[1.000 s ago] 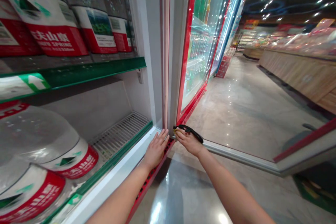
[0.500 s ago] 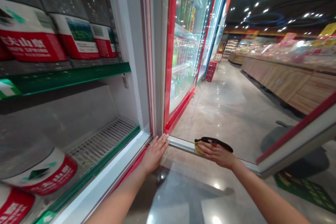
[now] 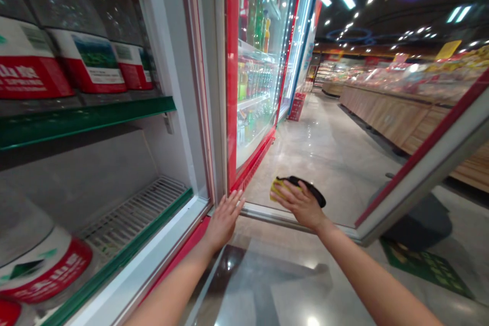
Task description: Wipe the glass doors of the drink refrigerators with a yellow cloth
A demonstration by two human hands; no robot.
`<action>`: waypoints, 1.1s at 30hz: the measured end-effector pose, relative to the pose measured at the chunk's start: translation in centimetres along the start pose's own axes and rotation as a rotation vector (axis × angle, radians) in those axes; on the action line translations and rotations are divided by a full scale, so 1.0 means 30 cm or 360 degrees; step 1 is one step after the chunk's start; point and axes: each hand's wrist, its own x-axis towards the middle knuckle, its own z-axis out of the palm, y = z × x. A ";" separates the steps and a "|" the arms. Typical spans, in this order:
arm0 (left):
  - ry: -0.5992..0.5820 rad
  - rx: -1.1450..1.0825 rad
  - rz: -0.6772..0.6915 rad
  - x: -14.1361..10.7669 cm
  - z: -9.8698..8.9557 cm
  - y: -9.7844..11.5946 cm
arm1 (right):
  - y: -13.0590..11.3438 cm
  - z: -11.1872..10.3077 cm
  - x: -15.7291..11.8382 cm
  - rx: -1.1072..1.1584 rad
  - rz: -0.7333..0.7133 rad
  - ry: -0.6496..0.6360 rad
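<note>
My left hand [image 3: 224, 219] rests with its fingers spread on the lower hinge-side corner of the open glass door, holding nothing. My right hand [image 3: 301, 205] presses a yellow and black cleaning pad [image 3: 278, 189] to the glass just above the door's bottom frame [image 3: 263, 212]. The black part of the pad sticks out beyond my fingers to the right. On the left stands the open fridge, with large water bottles [image 3: 97, 61] on the upper shelf and another bottle [image 3: 46, 260] low down.
A red-framed drinks cooler [image 3: 232, 71] stands beyond the hinge. Wooden display counters [image 3: 385, 112] line the right side of the aisle. A dark grey object [image 3: 420, 224] and a green mat [image 3: 428, 267] lie on the floor at right.
My right hand and the pad have moved up from the bottom frame onto the glass. My left hand stays near the hinge corner. The camera view has shifted slightly to the right.
</note>
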 end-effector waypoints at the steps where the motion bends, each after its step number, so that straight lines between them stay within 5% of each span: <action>1: -0.0001 -0.0006 0.0008 0.000 0.002 0.002 | -0.006 0.004 -0.048 0.0081 -0.0175 -0.0086; 4: 0.0007 -0.0029 0.0026 0.003 0.003 0.005 | 0.040 -0.029 -0.118 0.0213 -0.0336 -0.0215; 8: 0.0044 -0.0056 0.0041 0.026 -0.003 0.009 | 0.140 -0.086 0.006 -0.0035 0.0310 0.0020; 11: 0.0080 -0.0059 0.0052 0.050 0.000 0.021 | 0.119 -0.053 0.089 -0.0171 0.0642 0.0295; 13: 0.0090 -0.0052 0.0056 0.064 0.007 0.034 | 0.062 -0.008 0.065 -0.0108 0.0509 0.0226; 18: 0.0114 -0.0041 0.0107 0.086 0.021 0.063 | 0.020 0.009 -0.128 0.0216 -0.0341 -0.0266; 20: 0.0141 -0.0029 0.0149 0.096 0.019 0.069 | 0.085 -0.043 -0.161 0.0150 -0.0321 -0.0283; 24: 0.0248 -0.0038 0.0205 0.131 0.008 0.085 | 0.235 -0.141 -0.163 -0.0243 0.0250 0.0035; 27: 0.0338 -0.0052 0.0231 0.168 -0.002 0.111 | 0.244 -0.151 -0.222 -0.0366 0.0453 0.0222; 33: 0.0463 -0.0042 0.0465 0.265 -0.034 0.206 | 0.188 -0.145 -0.377 -0.0116 -0.0248 -0.0139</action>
